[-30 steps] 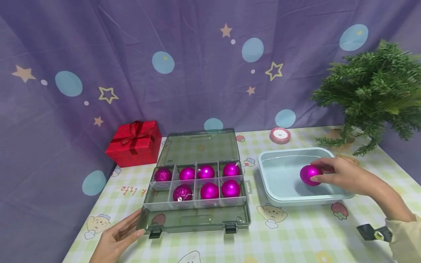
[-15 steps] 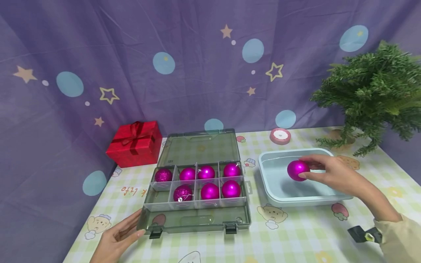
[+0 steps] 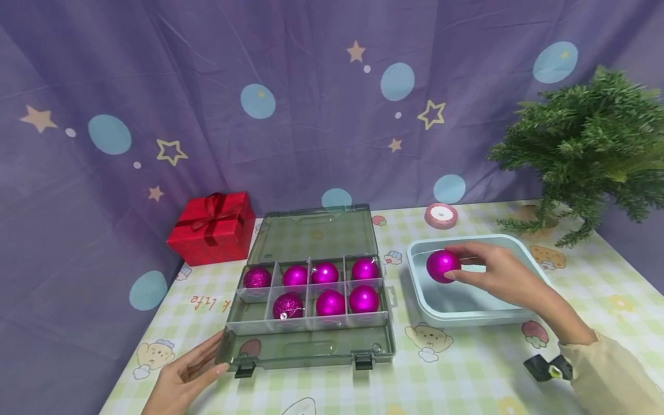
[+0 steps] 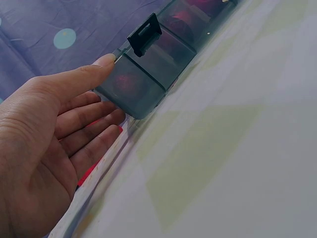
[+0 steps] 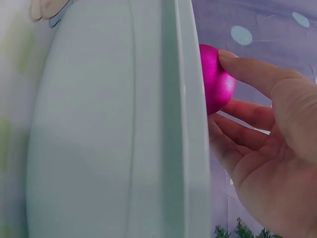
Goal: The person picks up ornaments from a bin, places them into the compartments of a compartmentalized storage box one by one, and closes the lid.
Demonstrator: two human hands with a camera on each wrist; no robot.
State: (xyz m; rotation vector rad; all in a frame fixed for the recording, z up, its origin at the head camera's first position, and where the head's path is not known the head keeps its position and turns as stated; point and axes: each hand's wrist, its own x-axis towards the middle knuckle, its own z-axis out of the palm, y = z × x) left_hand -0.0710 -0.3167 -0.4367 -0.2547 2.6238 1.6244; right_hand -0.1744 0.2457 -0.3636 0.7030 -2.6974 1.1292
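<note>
My right hand (image 3: 500, 274) pinches a shiny magenta Christmas bauble (image 3: 443, 266) between thumb and fingers, over the left part of a pale blue plastic tub (image 3: 487, 316). In the right wrist view the tub's wall partly hides the bauble (image 5: 218, 82). A translucent grey-green divided case (image 3: 311, 347) lies with its lid (image 3: 316, 233) folded back. Smooth and glittery baubles (image 3: 330, 302) sit in its compartments; the front-left compartment (image 3: 249, 309) is bare. At the case's front-left corner my left hand (image 3: 181, 374) rests with relaxed fingers, thumb on the rim (image 4: 104, 60).
Behind the case, to the left, stands a red gift box (image 3: 212, 230) with a bow. A ribbon spool (image 3: 441, 215) lies behind the tub. An artificial fir tree (image 3: 586, 155) rises at the back right. A patterned purple curtain (image 3: 311, 144) closes off the back.
My right hand has carried the bauble leftward across the tub and slightly up. The left hand and the case have stayed in place.
</note>
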